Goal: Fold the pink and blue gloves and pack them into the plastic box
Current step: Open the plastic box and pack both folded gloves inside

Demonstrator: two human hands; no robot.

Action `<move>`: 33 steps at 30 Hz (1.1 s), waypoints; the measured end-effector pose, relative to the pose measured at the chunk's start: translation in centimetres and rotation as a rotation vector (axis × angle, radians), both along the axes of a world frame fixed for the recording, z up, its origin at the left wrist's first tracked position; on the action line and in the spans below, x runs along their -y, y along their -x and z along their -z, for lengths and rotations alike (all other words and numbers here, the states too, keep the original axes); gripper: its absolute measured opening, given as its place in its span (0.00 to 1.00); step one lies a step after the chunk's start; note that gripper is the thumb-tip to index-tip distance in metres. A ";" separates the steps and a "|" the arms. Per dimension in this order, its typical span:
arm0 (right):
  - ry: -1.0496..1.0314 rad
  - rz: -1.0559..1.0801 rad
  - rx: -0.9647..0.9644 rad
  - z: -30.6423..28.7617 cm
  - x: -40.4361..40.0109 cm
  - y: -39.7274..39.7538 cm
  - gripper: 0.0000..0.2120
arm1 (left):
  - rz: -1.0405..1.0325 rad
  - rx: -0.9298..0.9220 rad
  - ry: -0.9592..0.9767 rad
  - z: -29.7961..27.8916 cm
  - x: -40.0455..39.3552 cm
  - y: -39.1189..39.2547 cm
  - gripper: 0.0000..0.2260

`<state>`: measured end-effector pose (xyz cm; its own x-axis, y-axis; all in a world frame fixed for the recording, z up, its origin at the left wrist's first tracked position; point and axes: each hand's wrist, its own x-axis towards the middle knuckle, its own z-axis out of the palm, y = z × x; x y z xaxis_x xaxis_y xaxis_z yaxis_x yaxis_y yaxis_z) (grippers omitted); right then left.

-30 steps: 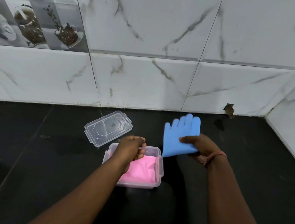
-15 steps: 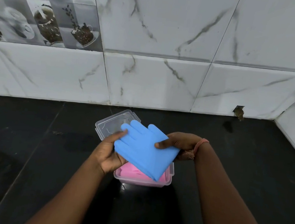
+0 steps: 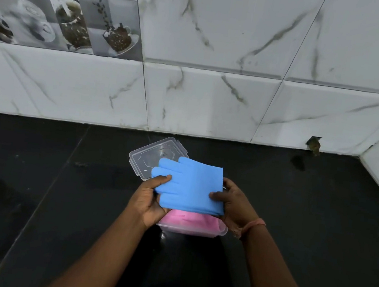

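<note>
Two hands hold the blue glove [image 3: 189,185] above the plastic box [image 3: 219,231]: the left hand [image 3: 149,201] pinches its finger end, thumb on top, with the clear lid [image 3: 151,155] lying on the black counter [image 3: 34,196] behind. Across, the right hand [image 3: 233,204] grips the cuff edge, thumb pressed on the blue. Below, the pink glove [image 3: 194,219] lies inside the box.

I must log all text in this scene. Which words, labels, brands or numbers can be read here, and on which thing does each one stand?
None: no readable text appears.
The clear lid bears only embossed lines.
The blue glove, plastic box and picture tiles bear no writing.
</note>
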<state>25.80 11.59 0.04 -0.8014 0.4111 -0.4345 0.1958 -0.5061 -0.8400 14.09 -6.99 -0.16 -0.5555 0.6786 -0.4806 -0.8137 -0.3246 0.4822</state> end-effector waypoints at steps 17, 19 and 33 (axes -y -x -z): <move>-0.811 -0.122 0.563 -1.0 4.0 -0.4 0.32 | 0.262 -1.269 1.146 0.7 -1.6 -0.5 0.23; -1.052 -0.164 0.682 -1.6 4.1 -0.6 0.29 | 0.335 -1.397 1.307 1.2 -1.5 -0.7 0.25; -1.565 -0.808 0.542 1.6 3.2 -0.6 0.47 | 0.804 -2.069 1.224 1.6 -0.1 -1.1 0.33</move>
